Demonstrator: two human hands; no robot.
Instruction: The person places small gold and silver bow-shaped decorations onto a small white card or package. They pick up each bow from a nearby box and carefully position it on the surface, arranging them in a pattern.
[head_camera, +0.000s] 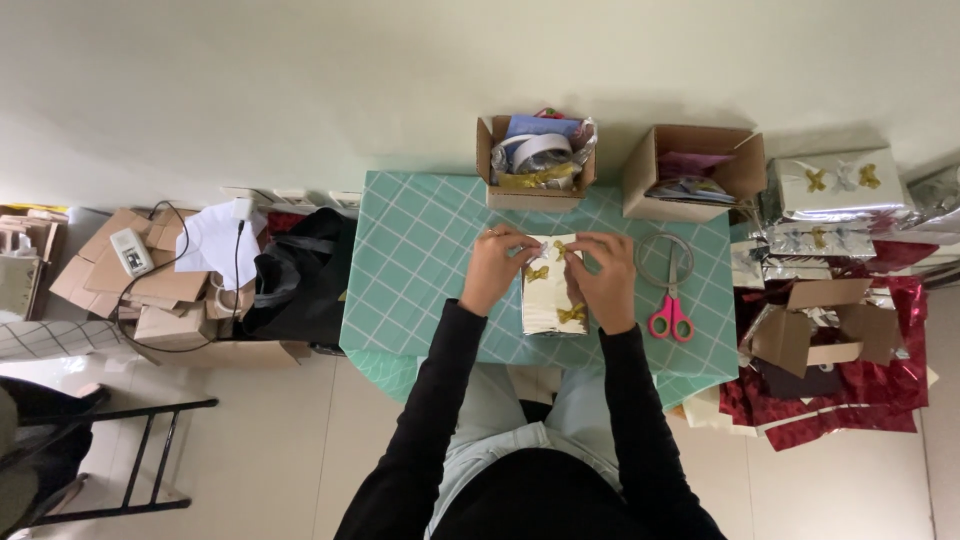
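silver box (548, 300) mid-table (420, 250), both hands (495, 265) gripping.

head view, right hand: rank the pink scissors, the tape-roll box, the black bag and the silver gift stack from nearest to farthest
From the right hand, on the wrapped box:
1. Pink scissors, on the table just to its right.
2. Tape-roll box, at the table's far edge, up and left.
3. Silver gift stack, off the table's right end.
4. Black bag, beyond the table's left edge.
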